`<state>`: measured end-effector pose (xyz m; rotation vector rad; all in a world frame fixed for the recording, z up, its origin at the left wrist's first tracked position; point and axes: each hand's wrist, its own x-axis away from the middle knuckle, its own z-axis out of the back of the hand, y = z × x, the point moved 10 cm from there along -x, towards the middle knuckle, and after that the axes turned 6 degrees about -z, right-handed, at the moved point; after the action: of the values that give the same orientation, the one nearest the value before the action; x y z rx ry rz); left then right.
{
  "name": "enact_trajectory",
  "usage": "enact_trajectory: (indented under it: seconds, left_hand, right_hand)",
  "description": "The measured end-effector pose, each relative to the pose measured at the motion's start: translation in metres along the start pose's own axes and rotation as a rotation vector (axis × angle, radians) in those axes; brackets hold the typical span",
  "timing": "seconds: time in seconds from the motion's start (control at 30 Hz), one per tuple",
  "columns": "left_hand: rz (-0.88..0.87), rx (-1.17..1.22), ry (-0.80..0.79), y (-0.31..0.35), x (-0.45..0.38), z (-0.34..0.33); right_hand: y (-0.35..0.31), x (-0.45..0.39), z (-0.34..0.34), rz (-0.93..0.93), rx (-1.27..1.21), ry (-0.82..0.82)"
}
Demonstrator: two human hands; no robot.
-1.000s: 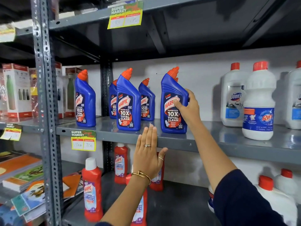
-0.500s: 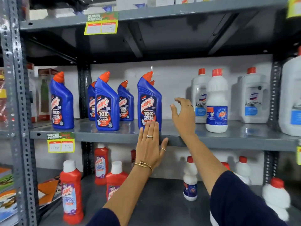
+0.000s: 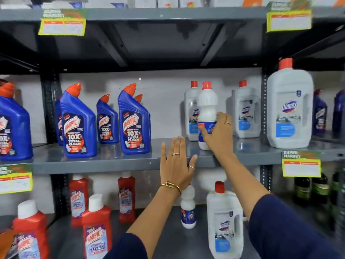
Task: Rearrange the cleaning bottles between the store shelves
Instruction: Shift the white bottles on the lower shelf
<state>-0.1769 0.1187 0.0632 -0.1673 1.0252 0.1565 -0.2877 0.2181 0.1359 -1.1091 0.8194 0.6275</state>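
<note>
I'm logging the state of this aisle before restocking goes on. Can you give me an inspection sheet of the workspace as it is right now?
Surface: grey middle shelf, front edge bare in places.
Job's things: small white bottle upright on the middle shelf; blue Harpic bottles upright to its left; white Domex bottles behind it and to its right; red Harpic bottles on the lower shelf.
Clutter: nothing seen.
Grippers: right hand with its grip closed round the small white bottle; left hand flat and open against the shelf edge.
Cables: nothing seen.
Surroundings: yellow price tags on shelf edges; dark bottles far right, blurred.
</note>
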Motion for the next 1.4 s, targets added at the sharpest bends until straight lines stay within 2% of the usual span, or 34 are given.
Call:
enact_trajectory:
  seconds: [0.1, 0.2, 0.5, 0.67, 0.9, 1.1, 1.23, 1.4]
  left_hand:
    - [-0.013, -0.128, -0.038, 0.001, 0.002, -0.006]
    - [-0.011, -0.207, -0.012, 0.002, 0.002, -0.005]
    - [-0.023, -0.191, -0.007, 0.002, 0.002, -0.006]
    - [-0.038, -0.203, -0.003, 0.004, 0.002, -0.003]
    - [-0.043, -0.158, -0.052, 0.002, 0.002, -0.006]
    - [-0.090, -0.123, -0.093, 0.001, 0.003, -0.004]
    - [-0.118, -0.109, -0.119, 0.002, 0.005, -0.001]
    - [-0.092, -0.111, -0.136, -0.001, 0.004, -0.003]
  right_hand:
    - [0.010, -0.005, -0.015, -0.072, -0.048, -0.092]
    - [0.017, -0.009, -0.020, -0.122, -0.094, -0.121]
    - [0.024, -0.005, -0.027, -0.185, -0.169, -0.220]
    - [0.019, 0.004, -0.013, -0.176, -0.174, -0.189]
    - [0.003, 0.029, 0.035, -0.119, -0.173, -0.060]
    - [0.009, 0.085, 0.071, -0.095, -0.309, 0.070]
    - [0.042, 0.145, 0.047, -0.157, -0.425, 0.008]
    - [0.095, 0.221, -0.008, -0.312, -0.428, -0.134]
